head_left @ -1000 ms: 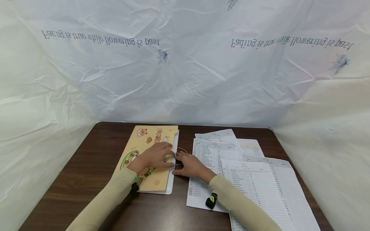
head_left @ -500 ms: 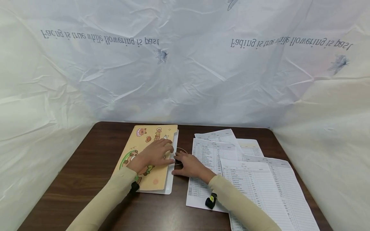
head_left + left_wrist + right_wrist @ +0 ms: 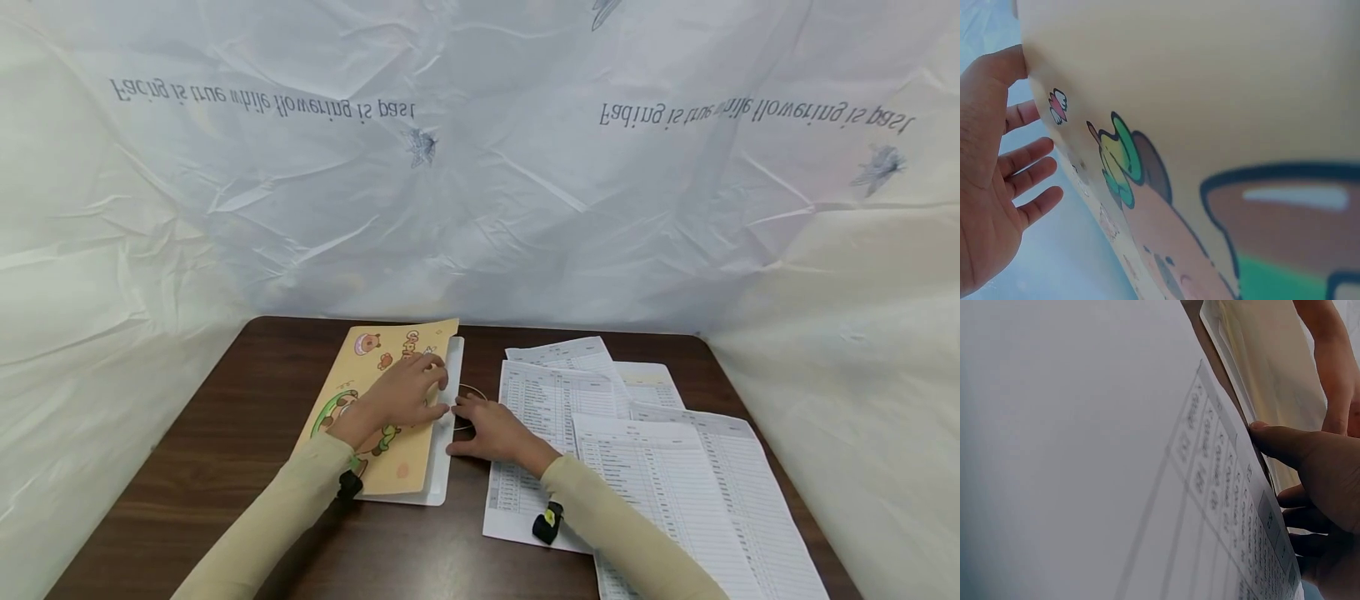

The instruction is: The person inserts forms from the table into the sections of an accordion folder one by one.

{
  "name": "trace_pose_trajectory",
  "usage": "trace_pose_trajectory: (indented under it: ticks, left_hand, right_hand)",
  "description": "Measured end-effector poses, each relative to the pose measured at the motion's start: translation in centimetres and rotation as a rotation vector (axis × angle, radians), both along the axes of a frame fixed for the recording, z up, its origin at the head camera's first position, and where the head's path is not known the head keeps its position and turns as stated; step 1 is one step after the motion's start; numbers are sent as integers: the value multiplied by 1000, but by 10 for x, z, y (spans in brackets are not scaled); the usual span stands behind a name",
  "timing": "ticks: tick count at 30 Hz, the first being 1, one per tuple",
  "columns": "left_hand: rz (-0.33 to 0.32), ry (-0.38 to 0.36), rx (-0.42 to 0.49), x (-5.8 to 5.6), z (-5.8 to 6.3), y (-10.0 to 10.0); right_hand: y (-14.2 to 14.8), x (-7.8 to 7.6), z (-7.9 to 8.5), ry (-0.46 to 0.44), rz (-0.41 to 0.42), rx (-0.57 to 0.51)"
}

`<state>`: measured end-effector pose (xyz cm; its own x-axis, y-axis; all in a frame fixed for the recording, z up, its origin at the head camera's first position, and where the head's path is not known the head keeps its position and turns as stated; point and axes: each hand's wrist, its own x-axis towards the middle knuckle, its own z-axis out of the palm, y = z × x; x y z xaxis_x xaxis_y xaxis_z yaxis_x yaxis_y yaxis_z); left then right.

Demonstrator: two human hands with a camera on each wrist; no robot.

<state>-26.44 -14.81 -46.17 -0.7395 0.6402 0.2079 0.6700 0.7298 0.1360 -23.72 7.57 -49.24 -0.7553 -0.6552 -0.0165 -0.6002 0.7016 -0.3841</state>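
A yellow folder [image 3: 330, 392] with cartoon animals lies left of centre in the head view, its front cover raised slightly along the right edge over a white back part [image 3: 442, 467]. My left hand [image 3: 401, 392] is at that edge. In the left wrist view the thumb tip and index tip pass behind the cover's edge, the other fingers spread along it. My right hand [image 3: 491, 429] rests between folder and papers, fingers spread. Its thumb tip [image 3: 1259, 426] is close to the folder's side. A thin pale loop [image 3: 474, 388] sticks out from the folder's right side, partly hidden by the right hand.
Several printed table sheets [image 3: 645, 467] overlap across the right of the dark brown table [image 3: 187, 433], partly beneath my right forearm. A pale printed curtain [image 3: 480, 250] hangs behind the table and along both sides.
The cover's right edge has risen and moved left, most at the far corner, showing more of the white part. My left hand has moved slightly left with it; my right hand has stayed put.
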Motion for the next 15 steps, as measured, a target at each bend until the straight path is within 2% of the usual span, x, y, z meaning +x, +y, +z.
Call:
trace_pose_trajectory:
  ticks: [4, 9, 15]
  left_hand:
    - [-6, -8, 35, 2, 7, -2]
    - [28, -37, 35, 4, 15, -7]
    - [48, -8, 26, 4, 21, -13]
  right_hand:
    - [0, 0, 0, 4, -3, -1]
    - [-1, 0, 0, 7, -7, -5]
    - [-1, 0, 0, -1, -15, 1]
